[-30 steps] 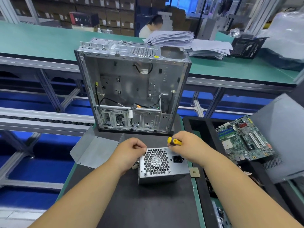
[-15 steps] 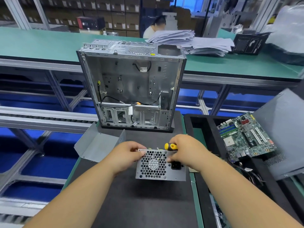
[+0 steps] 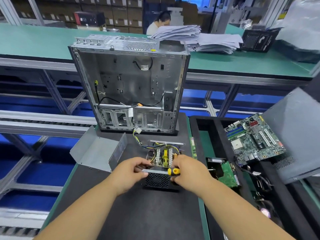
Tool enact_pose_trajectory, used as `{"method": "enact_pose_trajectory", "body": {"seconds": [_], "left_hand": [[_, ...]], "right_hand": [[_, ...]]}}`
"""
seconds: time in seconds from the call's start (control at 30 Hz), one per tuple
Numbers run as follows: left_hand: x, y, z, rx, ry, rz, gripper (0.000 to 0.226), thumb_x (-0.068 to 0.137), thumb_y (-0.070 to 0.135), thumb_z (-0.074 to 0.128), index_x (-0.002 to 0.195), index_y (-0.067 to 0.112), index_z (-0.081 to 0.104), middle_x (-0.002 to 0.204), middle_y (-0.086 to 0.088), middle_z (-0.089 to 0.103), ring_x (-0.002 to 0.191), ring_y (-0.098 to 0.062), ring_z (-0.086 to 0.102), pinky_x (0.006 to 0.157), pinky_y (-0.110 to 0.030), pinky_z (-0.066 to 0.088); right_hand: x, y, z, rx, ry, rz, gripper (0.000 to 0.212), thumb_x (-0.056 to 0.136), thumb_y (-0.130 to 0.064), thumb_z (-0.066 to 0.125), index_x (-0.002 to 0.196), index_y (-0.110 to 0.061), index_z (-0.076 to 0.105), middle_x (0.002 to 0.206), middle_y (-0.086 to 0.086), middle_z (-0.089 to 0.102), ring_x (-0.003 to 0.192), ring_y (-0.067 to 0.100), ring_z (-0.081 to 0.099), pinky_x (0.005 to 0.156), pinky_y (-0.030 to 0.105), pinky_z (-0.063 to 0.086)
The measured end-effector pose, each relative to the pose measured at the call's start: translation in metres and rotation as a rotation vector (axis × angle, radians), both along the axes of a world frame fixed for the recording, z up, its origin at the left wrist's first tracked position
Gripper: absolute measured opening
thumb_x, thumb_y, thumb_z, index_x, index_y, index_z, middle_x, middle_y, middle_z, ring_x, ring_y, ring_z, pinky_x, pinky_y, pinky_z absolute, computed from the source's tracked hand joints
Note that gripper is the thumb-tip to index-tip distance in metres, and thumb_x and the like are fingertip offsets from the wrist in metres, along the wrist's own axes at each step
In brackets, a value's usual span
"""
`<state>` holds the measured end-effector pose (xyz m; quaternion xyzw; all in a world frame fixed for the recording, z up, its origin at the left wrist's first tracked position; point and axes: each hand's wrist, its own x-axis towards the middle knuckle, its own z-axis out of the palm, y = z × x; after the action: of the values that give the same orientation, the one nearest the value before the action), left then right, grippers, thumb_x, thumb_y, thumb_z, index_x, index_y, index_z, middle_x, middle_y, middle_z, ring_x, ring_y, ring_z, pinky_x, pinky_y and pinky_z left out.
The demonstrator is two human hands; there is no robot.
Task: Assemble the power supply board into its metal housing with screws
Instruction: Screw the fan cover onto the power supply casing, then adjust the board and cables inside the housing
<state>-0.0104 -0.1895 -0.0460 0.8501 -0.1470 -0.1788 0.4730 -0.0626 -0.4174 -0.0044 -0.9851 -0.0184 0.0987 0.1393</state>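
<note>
Hands at the power supply housing (image 3: 160, 181), which rests on the dark mat (image 3: 147, 213) near the bench's front edge. The left hand (image 3: 133, 172) pinches the housing's near top rim; the right hand (image 3: 187, 172) curls over the right corner with a yellow-handled screwdriver (image 3: 174, 171) tucked under the fingers. The power supply board (image 3: 164, 157) sits inside the open-topped housing, cables (image 3: 143, 142) trailing away from the person. The loose metal cover (image 3: 97, 151) lies just left, not yet fitted. No screw is visible, so fastening appears still ahead. Behind stands an open computer chassis (image 3: 129, 87); a motherboard (image 3: 252, 137) lies at right.
</note>
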Motion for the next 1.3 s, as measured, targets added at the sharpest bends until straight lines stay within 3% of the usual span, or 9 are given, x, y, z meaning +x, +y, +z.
{"method": "enact_pose_trajectory", "body": {"seconds": [0.17,0.3,0.43,0.53,0.6,0.77,1.0,1.17,1.3], "left_hand": [[-0.001,0.004,-0.002,0.137,0.001,-0.054,0.040,0.080,0.010,0.077,0.093,0.046,0.068,0.091,-0.003,0.068,0.072,-0.004,0.055,0.084,-0.029,0.051],[-0.001,-0.002,0.016,0.164,0.006,-0.103,0.034,0.076,0.011,0.082,0.098,0.033,0.067,0.096,0.003,0.068,0.086,-0.009,0.061,0.085,-0.021,0.050],[-0.003,-0.026,0.047,-0.132,0.092,-0.031,0.014,0.091,0.026,0.069,0.103,0.021,0.067,0.097,0.004,0.071,0.089,-0.009,0.064,0.076,-0.016,0.049],[-0.007,-0.045,0.063,-0.458,0.365,0.035,0.035,0.105,0.036,0.041,0.111,0.014,0.067,0.082,-0.002,0.068,0.068,-0.011,0.061,0.063,-0.019,0.048],[-0.008,-0.052,0.066,-0.560,0.455,0.036,0.039,0.105,0.039,0.038,0.114,0.014,0.067,0.078,-0.005,0.067,0.063,-0.013,0.058,0.061,-0.022,0.049],[-0.008,-0.061,0.047,-0.256,0.208,0.063,0.026,0.103,0.035,0.042,0.110,0.027,0.066,0.095,0.009,0.075,0.084,-0.007,0.067,0.084,-0.037,0.049],[-0.007,-0.065,0.019,-0.155,0.010,0.121,0.020,0.098,0.024,0.054,0.093,0.038,0.067,0.093,0.016,0.073,0.088,-0.002,0.065,0.081,-0.024,0.046],[-0.010,-0.070,0.009,-0.065,-0.142,0.087,0.017,0.093,0.023,0.060,0.091,0.039,0.065,0.091,0.013,0.070,0.086,-0.006,0.063,0.079,-0.022,0.049],[-0.010,-0.071,0.004,-0.049,-0.182,0.109,0.017,0.092,0.024,0.061,0.090,0.040,0.065,0.086,0.016,0.068,0.075,-0.006,0.059,0.070,-0.023,0.047]], "right_hand": [[0.003,-0.006,0.010,0.075,-0.024,0.010,0.014,0.082,-0.023,0.054,0.094,-0.027,0.049,0.097,-0.005,0.041,0.083,0.021,0.045,0.066,0.032,0.035],[0.008,-0.006,0.021,0.056,-0.197,0.089,0.015,0.086,-0.008,0.054,0.089,-0.022,0.058,0.095,-0.003,0.041,0.089,0.023,0.046,0.074,0.033,0.039],[0.003,0.002,0.027,0.115,-0.409,0.197,0.032,0.080,0.005,0.055,0.099,-0.015,0.071,0.100,0.001,0.048,0.090,0.023,0.047,0.066,0.035,0.042],[-0.001,0.011,0.038,0.140,-0.573,0.302,0.037,0.072,0.004,0.060,0.098,-0.017,0.075,0.094,0.004,0.057,0.087,0.028,0.052,0.069,0.037,0.045],[-0.004,0.011,0.039,0.163,-0.634,0.344,0.045,0.068,0.006,0.066,0.101,-0.022,0.076,0.093,0.004,0.061,0.082,0.030,0.054,0.069,0.038,0.044],[-0.013,-0.019,0.016,0.225,-0.480,0.135,0.040,0.074,0.007,0.064,0.101,-0.022,0.070,0.106,-0.005,0.050,0.084,0.020,0.049,0.062,0.033,0.045],[-0.047,-0.065,-0.043,0.203,-0.351,-0.098,0.044,0.080,0.000,0.061,0.117,-0.024,0.064,0.114,-0.021,0.028,0.091,0.004,0.047,0.072,0.019,0.044],[-0.067,-0.074,-0.068,0.184,-0.263,-0.151,0.047,0.087,-0.006,0.061,0.133,-0.018,0.061,0.129,-0.004,0.037,0.111,0.010,0.050,0.083,0.024,0.050],[-0.075,-0.077,-0.081,0.193,-0.195,-0.149,0.045,0.088,-0.007,0.061,0.133,-0.012,0.061,0.130,0.001,0.039,0.109,0.008,0.046,0.092,0.017,0.043]]}}
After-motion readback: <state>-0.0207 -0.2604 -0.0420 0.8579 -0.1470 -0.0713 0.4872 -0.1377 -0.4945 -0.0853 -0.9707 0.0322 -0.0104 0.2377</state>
